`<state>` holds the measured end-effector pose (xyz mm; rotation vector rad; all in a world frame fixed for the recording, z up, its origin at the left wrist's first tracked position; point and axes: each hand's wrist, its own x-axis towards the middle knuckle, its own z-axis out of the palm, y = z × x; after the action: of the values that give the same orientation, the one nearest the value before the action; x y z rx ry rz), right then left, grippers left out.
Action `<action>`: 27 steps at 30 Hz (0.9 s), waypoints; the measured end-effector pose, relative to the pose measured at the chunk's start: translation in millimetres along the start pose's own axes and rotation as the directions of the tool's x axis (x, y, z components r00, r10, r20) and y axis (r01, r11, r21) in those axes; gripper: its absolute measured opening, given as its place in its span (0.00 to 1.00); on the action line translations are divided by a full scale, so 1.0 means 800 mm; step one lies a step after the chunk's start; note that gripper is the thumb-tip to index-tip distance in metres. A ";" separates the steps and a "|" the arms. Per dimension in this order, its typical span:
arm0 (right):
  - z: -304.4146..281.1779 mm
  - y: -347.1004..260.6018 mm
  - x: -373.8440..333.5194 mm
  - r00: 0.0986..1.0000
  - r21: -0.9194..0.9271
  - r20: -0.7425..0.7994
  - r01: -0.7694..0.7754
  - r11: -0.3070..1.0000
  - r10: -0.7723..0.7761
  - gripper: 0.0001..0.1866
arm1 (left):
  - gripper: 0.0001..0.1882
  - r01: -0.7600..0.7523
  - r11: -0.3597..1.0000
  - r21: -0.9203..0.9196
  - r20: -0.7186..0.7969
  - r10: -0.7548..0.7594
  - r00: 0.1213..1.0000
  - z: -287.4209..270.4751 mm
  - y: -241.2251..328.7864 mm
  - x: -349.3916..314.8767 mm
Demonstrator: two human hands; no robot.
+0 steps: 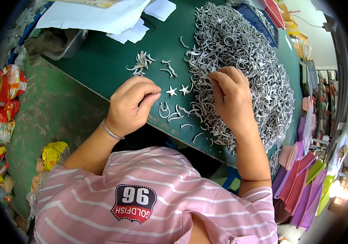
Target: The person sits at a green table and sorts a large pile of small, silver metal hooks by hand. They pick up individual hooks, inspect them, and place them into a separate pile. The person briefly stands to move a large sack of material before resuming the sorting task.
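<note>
A big heap of small curved silver-grey metal pieces (239,40) covers the right side of the green table (100,65). My right hand (235,97) is over the heap's near-left part, thumb and fingers pinched beside some pieces; whatever is between the fingertips is too small to make out. To the left, my left hand (131,103) hovers near the table edge with thumb and forefinger closed together, their contents hidden. Two small silver stars (172,91) lie between my hands. Beyond my left hand is a small cluster of curved pieces (142,62), and several loose curved pieces (175,114) lie nearer me.
White paper sheets (92,18) and a clear plastic tub (70,44) occupy the table's far left. A blue basket (259,24) stands behind the heap. Purple, pink and green bins (304,191) line the right side. Red packages (3,95) are on the floor at left.
</note>
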<state>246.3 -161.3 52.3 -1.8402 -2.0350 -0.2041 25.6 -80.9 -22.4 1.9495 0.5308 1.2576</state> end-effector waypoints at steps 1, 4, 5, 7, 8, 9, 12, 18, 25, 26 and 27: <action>-0.003 0.001 -0.001 1.000 -0.009 0.001 0.004 1.000 -0.004 0.10 | 0.08 -0.005 1.000 0.008 -0.010 0.005 1.000 0.001 0.001 0.001; -0.005 -0.005 -0.009 0.997 -0.020 0.071 0.033 0.999 -0.032 0.09 | 0.08 0.017 1.000 0.012 0.008 -0.018 1.000 0.000 0.003 0.000; 0.000 -0.008 -0.010 0.995 0.033 0.084 0.046 0.998 -0.048 0.09 | 0.08 0.012 1.000 0.015 0.017 -0.013 1.000 0.000 0.002 0.000; 0.013 -0.022 -0.010 0.992 0.118 0.115 0.042 0.992 -0.056 0.10 | 0.08 0.003 1.000 0.023 0.038 -0.003 0.999 -0.001 -0.001 -0.002; 0.018 -0.030 -0.008 0.988 0.142 0.136 0.050 0.989 -0.069 0.10 | 0.08 -0.002 1.000 0.023 0.039 0.001 0.999 -0.001 -0.001 -0.001; 0.026 -0.034 -0.008 0.984 0.120 0.145 0.085 0.989 -0.102 0.10 | 0.08 -0.008 1.000 0.022 0.040 0.007 0.999 -0.002 -0.001 0.000; 0.042 -0.029 -0.009 0.989 0.062 0.128 0.066 0.996 -0.073 0.09 | 0.08 -0.006 1.000 0.010 0.038 0.005 0.999 -0.001 0.000 0.001; 0.034 -0.023 0.006 0.984 0.240 0.179 -0.039 0.970 -0.005 0.12 | 0.08 -0.012 1.000 0.027 0.033 0.011 0.999 -0.002 -0.001 0.000; -0.003 0.004 0.021 0.994 0.163 -0.013 -0.104 0.981 0.108 0.11 | 0.08 0.000 1.000 0.013 0.026 0.000 1.000 -0.001 0.000 -0.002; -0.002 0.003 0.020 0.996 0.173 0.017 -0.091 0.981 0.089 0.10 | 0.08 -0.007 1.000 0.022 0.021 0.007 1.000 -0.001 0.000 -0.003; 0.000 0.000 0.018 0.996 0.182 0.044 -0.079 0.980 0.072 0.10 | 0.08 -0.017 0.999 0.031 0.017 0.017 1.000 -0.001 -0.001 -0.003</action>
<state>245.3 -148.0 58.1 -1.8141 -1.9331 0.0391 23.8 -81.7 -23.8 1.9923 0.5288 1.2493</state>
